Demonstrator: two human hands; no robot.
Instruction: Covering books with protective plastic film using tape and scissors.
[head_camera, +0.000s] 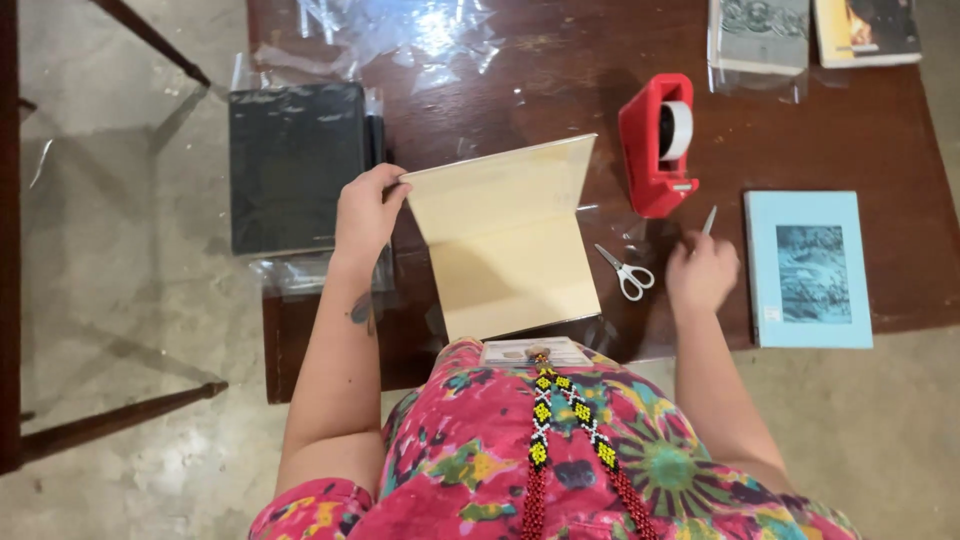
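Note:
An open book with cream pages lies on the dark wooden table, its upper cover tilted up. My left hand grips the cover's top left corner. My right hand hovers right of the book, pinching a small pale strip that sticks up from the fingers. White-handled scissors lie between the book and my right hand. A red tape dispenser stands just above them.
A black book in clear wrap lies at the table's left edge. A light blue book sits at the right. Two more books rest at the far edge, with crumpled clear film at top centre. Concrete floor surrounds the table.

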